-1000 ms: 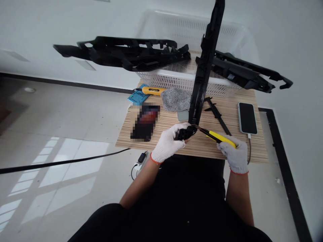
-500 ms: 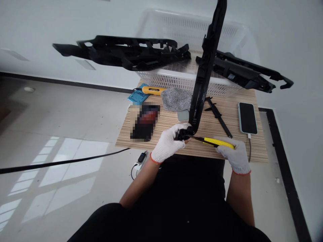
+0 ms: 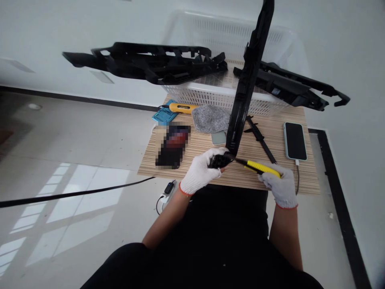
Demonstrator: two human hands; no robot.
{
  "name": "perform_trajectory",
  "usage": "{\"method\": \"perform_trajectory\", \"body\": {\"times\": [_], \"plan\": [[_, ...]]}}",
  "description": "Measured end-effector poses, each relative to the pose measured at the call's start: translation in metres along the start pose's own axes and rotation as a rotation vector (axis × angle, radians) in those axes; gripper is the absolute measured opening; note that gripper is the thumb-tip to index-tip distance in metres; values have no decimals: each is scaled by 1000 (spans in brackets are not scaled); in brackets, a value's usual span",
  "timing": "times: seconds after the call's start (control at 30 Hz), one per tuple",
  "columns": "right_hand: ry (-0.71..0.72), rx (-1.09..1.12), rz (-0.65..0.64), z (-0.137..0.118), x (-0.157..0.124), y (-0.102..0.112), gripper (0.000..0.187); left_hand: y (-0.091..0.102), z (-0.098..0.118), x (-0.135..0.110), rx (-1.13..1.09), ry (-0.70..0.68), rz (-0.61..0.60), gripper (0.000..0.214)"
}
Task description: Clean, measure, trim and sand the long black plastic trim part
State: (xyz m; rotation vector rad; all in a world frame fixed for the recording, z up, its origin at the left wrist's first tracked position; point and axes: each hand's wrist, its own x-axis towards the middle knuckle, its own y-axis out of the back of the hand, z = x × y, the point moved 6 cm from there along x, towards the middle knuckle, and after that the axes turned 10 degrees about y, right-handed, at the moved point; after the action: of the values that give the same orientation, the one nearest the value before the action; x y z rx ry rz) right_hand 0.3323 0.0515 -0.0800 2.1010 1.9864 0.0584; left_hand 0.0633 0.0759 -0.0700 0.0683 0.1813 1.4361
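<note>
My left hand [image 3: 202, 170], in a white glove, is closed round the lower end of a long black plastic trim part [image 3: 247, 80] that stands almost upright over the table. A yellow utility knife [image 3: 261, 167] is gripped in my gloved right hand [image 3: 279, 185], its blade tip touching the part's bottom end beside my left fingers. Both hands hover over the near edge of the small wooden table [image 3: 240, 176].
A white plastic basket [image 3: 216, 94] at the table's back carries two more black trim parts [image 3: 144, 64] [image 3: 300, 86] sticking out sideways. On the table lie a phone [image 3: 295, 141], a grey cloth [image 3: 209, 118], a yellow-handled tool [image 3: 180, 107], a black caliper [image 3: 258, 134] and a blurred dark object [image 3: 173, 145]. A cable [image 3: 75, 194] crosses the floor.
The upright part's top has leaned slightly to the right. The knife dipped lower against the part's bottom end, then rose a little, staying in contact.
</note>
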Motion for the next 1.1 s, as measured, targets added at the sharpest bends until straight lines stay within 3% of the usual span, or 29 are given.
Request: {"method": "perform_trajectory", "body": {"times": [0.1, 0.2, 0.3, 0.4, 0.5, 0.6, 0.7, 0.8, 0.87, 1.0, 1.1], "plan": [[-33, 12, -59, 1, -1, -4, 44, -1, -1, 0, 9, 9, -15, 40], [-29, 12, -10, 2, 0, -2, 44, -1, 0, 0, 12, -3, -4, 38], [-30, -28, -73, 3, 0, -5, 42, 0, 2, 0, 3, -31, -9, 38], [-18, 6, -10, 1, 1, -2, 43, 0, 2, -1, 10, -30, -6, 37], [-19, 9, -53, -1, 0, -6, 40, 0, 0, 0, 8, -14, -14, 38], [-29, 43, 36, -2, 0, -4, 40, 1, 0, 0, 34, 2, 8, 36], [-57, 85, 27, 0, 0, -8, 41, 2, 1, -1, 73, 48, 25, 38], [-11, 136, 151, -1, 2, -4, 43, 5, 4, -3, 68, 47, 41, 36], [-10, 124, 155, -1, 2, -5, 44, 4, 3, -4, 27, 75, 16, 37], [-28, 14, 31, -2, 2, -10, 47, 1, -3, -5, -188, 154, -81, 33], [-2, 26, 43, -3, 2, -11, 45, 0, -3, -3, -301, 156, -106, 34]]}}
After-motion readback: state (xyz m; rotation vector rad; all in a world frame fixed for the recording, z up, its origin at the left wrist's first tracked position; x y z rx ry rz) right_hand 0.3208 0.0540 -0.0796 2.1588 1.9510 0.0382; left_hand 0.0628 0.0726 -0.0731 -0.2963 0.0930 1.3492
